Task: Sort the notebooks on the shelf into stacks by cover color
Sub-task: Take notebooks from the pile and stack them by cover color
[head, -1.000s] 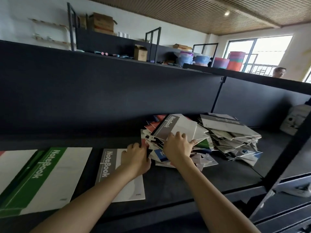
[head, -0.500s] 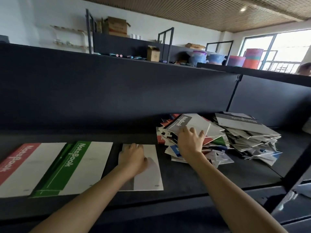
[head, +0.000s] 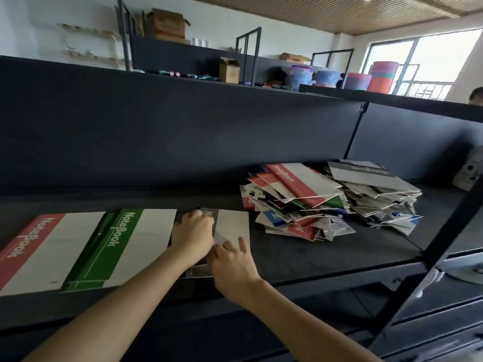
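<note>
Grey notebook (head: 232,223) lies flat on the shelf (head: 300,257) under both hands, green notebook (head: 130,244) just left. Right hand (head: 232,265) spread, pressing the near edge. Left hand (head: 193,231) bent-fingered on it, grip unclear. Best to square the edges, then let go.

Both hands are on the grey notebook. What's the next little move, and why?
Probably lift the right hand off and reach to the mixed pile for its top red notebook: the grey notebook already lies flat beside the green stack, and the pile is unsorted.
</note>
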Available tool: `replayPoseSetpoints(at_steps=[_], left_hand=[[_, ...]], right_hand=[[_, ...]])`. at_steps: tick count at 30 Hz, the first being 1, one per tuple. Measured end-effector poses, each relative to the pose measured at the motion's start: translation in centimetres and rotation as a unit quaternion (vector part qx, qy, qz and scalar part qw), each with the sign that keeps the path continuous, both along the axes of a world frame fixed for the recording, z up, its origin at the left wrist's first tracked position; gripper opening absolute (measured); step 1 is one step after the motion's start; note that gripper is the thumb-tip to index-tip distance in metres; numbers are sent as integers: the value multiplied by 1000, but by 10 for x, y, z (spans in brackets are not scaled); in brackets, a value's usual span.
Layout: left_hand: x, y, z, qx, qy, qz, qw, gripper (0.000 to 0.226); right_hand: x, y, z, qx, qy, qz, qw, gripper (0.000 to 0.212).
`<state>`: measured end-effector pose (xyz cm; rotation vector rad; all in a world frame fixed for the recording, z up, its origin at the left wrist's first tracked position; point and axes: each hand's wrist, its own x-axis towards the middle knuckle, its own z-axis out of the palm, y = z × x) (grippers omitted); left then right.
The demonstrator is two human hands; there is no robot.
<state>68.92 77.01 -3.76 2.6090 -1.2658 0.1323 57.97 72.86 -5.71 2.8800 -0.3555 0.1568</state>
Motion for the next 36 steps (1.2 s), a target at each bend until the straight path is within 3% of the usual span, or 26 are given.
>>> replayPoseSetpoints(at_steps=[3,9,16,19,21,36], left_hand=[[-7,-7,0,-11,33,-17,999,37],[-16,-24,4,-31,36,-35,998,34],[-34,-49,6,-54,24,-61,996,38],[-37,-64,7,-57,17,-63,996,36],[-40,-72,7,-56,18,-71,996,34],[-57,-106,4,-116,59,-85,988,31]], right_hand=[[-5,-6,-1,43,-32,11,999,27],[-15,-43,8,123,-209,-50,969,20],[-24,-129,50,126,-227,-239,936,44],[-28,-161,57,183,-186,-291,921,53],[-29,-170,56,212,-145,-309,916,51],[-35,-155,65,64,-95,-290,950,21]])
